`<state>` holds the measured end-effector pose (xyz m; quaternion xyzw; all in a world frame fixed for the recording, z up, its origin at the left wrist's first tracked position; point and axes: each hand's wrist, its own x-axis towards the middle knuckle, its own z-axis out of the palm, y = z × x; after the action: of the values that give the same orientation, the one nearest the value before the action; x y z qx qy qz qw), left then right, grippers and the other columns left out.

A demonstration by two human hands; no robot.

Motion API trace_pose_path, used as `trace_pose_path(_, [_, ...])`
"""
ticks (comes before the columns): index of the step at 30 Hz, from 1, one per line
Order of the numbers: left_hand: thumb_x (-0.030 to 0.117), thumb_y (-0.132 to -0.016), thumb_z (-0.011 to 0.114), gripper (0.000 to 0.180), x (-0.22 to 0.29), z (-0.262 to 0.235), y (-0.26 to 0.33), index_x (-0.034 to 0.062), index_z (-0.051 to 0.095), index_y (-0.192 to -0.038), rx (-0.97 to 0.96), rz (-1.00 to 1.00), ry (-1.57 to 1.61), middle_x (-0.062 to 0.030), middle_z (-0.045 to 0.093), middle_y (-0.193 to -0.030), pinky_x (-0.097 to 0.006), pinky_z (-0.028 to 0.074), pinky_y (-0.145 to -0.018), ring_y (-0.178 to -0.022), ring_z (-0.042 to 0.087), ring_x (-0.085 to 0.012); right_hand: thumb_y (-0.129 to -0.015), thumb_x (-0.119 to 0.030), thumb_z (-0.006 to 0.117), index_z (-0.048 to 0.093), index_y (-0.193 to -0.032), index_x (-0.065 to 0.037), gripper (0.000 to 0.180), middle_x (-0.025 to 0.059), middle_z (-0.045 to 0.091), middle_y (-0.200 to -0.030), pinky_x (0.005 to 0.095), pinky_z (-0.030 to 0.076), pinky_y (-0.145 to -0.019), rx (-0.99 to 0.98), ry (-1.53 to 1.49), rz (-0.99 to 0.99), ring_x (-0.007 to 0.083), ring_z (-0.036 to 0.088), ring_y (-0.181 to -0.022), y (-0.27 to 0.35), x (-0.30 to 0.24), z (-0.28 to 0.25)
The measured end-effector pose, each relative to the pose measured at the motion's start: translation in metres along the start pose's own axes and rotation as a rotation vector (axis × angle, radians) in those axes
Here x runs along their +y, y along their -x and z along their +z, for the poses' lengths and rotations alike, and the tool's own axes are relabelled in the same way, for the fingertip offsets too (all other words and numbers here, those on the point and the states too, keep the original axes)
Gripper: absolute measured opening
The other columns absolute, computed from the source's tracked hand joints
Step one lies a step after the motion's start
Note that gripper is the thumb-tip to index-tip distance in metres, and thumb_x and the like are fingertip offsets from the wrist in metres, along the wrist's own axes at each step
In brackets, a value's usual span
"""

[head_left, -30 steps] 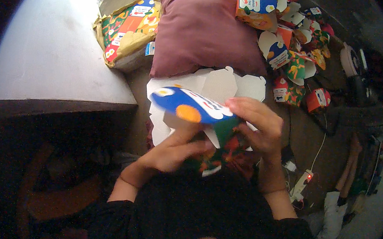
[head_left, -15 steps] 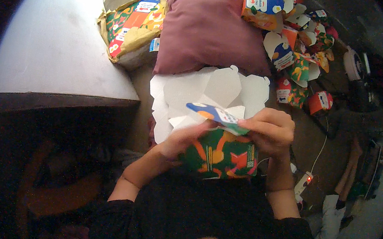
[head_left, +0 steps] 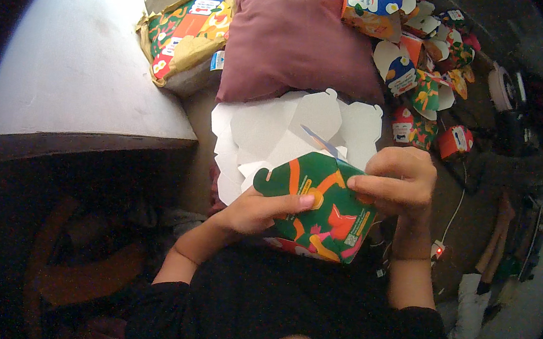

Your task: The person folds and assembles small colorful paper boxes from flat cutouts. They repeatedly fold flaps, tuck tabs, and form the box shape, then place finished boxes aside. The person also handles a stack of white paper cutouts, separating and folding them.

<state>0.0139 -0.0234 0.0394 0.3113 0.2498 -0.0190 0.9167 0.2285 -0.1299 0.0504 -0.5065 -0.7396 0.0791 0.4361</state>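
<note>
Both hands grasp a half-folded cardboard box [head_left: 320, 206], green with orange and red shapes, held over the person's lap: the left hand [head_left: 258, 210] pinches its near-left panel with the thumb on top, and the right hand [head_left: 396, 180] curls over its upper right corner, fingers bent on a flap. The box looks light and thin, stiff only along its creases, so it would likely crush if squeezed mid-panel; the folded edges and corners seem the safest places to grip. Just beyond the box lies a stack of flat white box blanks [head_left: 275, 128] on the floor. Beyond those rests a maroon pillow [head_left: 289, 35], with a bag of printed blanks [head_left: 186, 39] to its left and a heap of finished boxes [head_left: 422, 66] to its right. A pale table [head_left: 80, 69] stands left of the box; the room is dim and cluttered.
</note>
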Motion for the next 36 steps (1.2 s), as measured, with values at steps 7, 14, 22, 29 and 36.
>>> trace_pose_path(7, [0.017, -0.09, 0.059, 0.047, -0.004, -0.001, -0.003, 0.0021, 0.038, -0.13, -0.045, 0.183, -0.024, -0.01, 0.053, -0.12, -0.032, 0.041, -0.095, -0.109, 0.053, -0.0174, -0.074, -0.013, 0.068, 0.067, -0.105, -0.005, 0.032, 0.011, 0.058, -0.088, 0.0267, 0.049, -0.062, -0.021, 0.013, 0.184, 0.0211, 0.06, -0.075, 0.013, -0.003, 0.014])
trace_pose_path(14, [0.017, -0.089, 0.059, 0.052, -0.01, -0.007, -0.012, 0.0034, 0.032, -0.131, -0.057, 0.251, -0.354, -0.0104, 0.048, -0.12, -0.031, 0.039, -0.096, -0.115, 0.046, -0.0167, -0.081, -0.005, 0.061, 0.065, -0.107, 0.0, 0.026, 0.0073, 0.052, -0.092, 0.0294, 0.048, -0.078, 0.18, -0.506, 0.653, 0.018, 0.055, -0.09, 0.02, -0.013, 0.035])
trace_pose_path(22, [0.083, -0.065, 0.044, 0.112, -0.016, -0.01, -0.044, 0.0075, 0.019, -0.143, -0.796, 0.226, 0.852, -0.0216, 0.03, -0.144, -0.045, 0.025, -0.109, -0.132, 0.033, -0.0347, -0.076, -0.007, 0.063, 0.061, -0.094, -0.002, 0.02, 0.0195, 0.059, -0.107, 0.0446, 0.034, -0.103, 0.409, -0.717, 0.404, 0.0286, 0.053, -0.114, 0.019, -0.031, 0.035])
trace_pose_path(29, [0.079, -0.069, 0.046, 0.105, -0.018, -0.012, -0.034, 0.007, 0.021, -0.142, -0.738, 0.295, 0.835, -0.0201, 0.032, -0.143, -0.046, 0.027, -0.108, -0.131, 0.034, -0.0344, -0.071, -0.016, 0.075, 0.067, -0.099, -0.004, 0.031, 0.0011, 0.062, -0.071, 0.0356, 0.042, -0.078, 0.213, -0.759, 0.62, 0.0148, 0.056, -0.069, 0.023, -0.026, 0.035])
trace_pose_path(36, [0.075, -0.074, 0.047, 0.099, -0.017, -0.019, -0.035, 0.0064, 0.024, -0.142, -0.704, 0.363, 0.825, -0.0187, 0.034, -0.142, -0.048, 0.029, -0.107, -0.131, 0.035, -0.0341, -0.068, -0.028, 0.074, 0.072, -0.093, -0.018, 0.027, -0.0049, 0.054, -0.064, 0.0327, 0.038, -0.068, -0.132, -0.255, 0.125, 0.0186, 0.048, -0.066, 0.024, -0.013, 0.04])
